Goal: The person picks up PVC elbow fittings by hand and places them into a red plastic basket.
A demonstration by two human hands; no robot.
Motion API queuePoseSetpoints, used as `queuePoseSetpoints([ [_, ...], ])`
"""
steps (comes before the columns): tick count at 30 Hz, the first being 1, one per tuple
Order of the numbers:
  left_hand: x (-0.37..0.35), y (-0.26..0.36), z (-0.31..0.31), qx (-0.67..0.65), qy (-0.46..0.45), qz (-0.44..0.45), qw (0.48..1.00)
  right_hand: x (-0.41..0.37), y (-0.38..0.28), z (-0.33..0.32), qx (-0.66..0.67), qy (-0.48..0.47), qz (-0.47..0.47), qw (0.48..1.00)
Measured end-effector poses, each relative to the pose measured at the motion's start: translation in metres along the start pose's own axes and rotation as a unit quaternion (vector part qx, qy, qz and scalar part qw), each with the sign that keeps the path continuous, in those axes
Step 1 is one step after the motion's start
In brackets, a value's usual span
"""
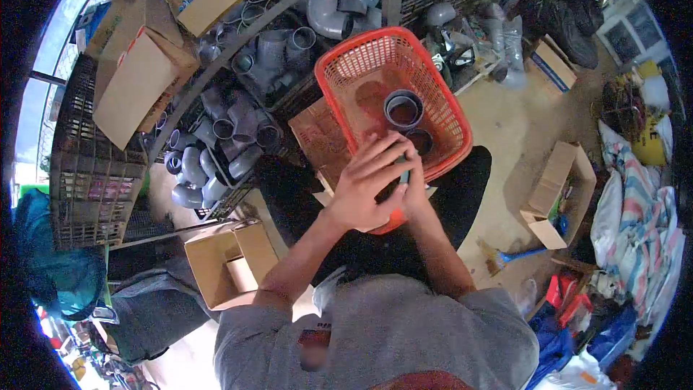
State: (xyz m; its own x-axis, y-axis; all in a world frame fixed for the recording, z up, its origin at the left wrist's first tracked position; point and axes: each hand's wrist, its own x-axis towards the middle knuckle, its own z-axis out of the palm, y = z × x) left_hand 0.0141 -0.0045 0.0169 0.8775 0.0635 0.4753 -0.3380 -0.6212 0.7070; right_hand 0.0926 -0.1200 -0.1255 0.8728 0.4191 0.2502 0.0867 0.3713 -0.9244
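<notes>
Left hand [367, 182] and right hand [416, 193] together on mostly hidden greenish piece [404, 172], over near edge of red basket [361, 61]. Open floor [498, 130] right of frame centre.

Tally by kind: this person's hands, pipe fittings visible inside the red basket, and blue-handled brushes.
Hands (left hand, right hand): 2
Pipe fittings visible in the red basket: 2
Blue-handled brush: 1
Total: 5

light: bright glare, left edge | lens: strong fisheye bend, blackened corners
</notes>
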Motion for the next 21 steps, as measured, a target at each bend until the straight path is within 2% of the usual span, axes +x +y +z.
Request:
queuePoseSetpoints([
  [1,0.007,0.001,-0.001,0.04,-0.053,0.043,0.997,0.006,-0.033,0.008,0.101,0.032,0.091,0.99],
  [2,0.009,-0.012,0.002,0.04,-0.054,0.046,0.997,0.006,-0.042,0.008,0.101,0.033,0.089,0.99],
  [4,0.017,-0.028,0.004,-0.14,0.012,-0.055,0.989,0.001,-0.053,0.006,0.188,0.038,0.161,0.968],
  [5,0.013,-0.026,0.014,-0.239,0.095,-0.14,0.956,0.0,-0.058,0.006,0.214,0.033,0.164,0.962],
  [6,0.016,-0.018,0.016,-0.24,0.093,-0.137,0.957,0.0,-0.055,0.003,0.214,0.034,0.161,0.963],
  [8,0.019,-0.007,0.018,-0.098,0.086,-0.039,0.991,-0.003,-0.036,-0.006,0.273,0.031,0.183,0.944],
  [9,0.022,0.005,0.013,-0.028,0.013,0.036,0.999,-0.002,-0.013,-0.014,0.211,0.01,0.17,0.963],
  [10,0.025,0.012,0.011,-0.028,0.013,0.034,0.999,-0.008,0.001,-0.016,0.211,0.01,0.171,0.962],
  [12,0.028,0.018,0.009,0.042,-0.082,0.097,0.991,-0.02,0.017,-0.016,0.108,0.034,0.137,0.984],
  [13,0.031,0.008,0.008,0.006,-0.071,0.057,0.996,-0.014,0.002,-0.009,0.118,0.031,0.059,0.991],
  [14,0.029,-0.001,0.005,0.007,-0.069,0.054,0.996,-0.011,-0.016,-0.005,0.119,0.028,0.062,0.991],
  [15,0.027,-0.01,0.001,-0.107,-0.017,-0.062,0.992,-0.006,-0.035,0.001,0.189,0.014,0.085,0.978],
  [16,0.025,-0.02,-0.001,-0.22,0.035,-0.174,0.959,-0.001,-0.056,0.005,0.258,0.0,0.106,0.96],
  [18,0.019,-0.04,0.004,-0.328,0.085,-0.193,0.921,0.001,-0.079,0.016,0.262,0.009,0.117,0.958],
  [19,0.013,-0.026,0.009,-0.295,0.166,-0.197,0.92,0.004,-0.077,0.017,0.259,0.018,0.132,0.956],
  [21,-0.001,-0.041,0.017,-0.296,0.177,-0.175,0.922,0.007,-0.07,0.013,0.242,0.035,0.17,0.955],
])
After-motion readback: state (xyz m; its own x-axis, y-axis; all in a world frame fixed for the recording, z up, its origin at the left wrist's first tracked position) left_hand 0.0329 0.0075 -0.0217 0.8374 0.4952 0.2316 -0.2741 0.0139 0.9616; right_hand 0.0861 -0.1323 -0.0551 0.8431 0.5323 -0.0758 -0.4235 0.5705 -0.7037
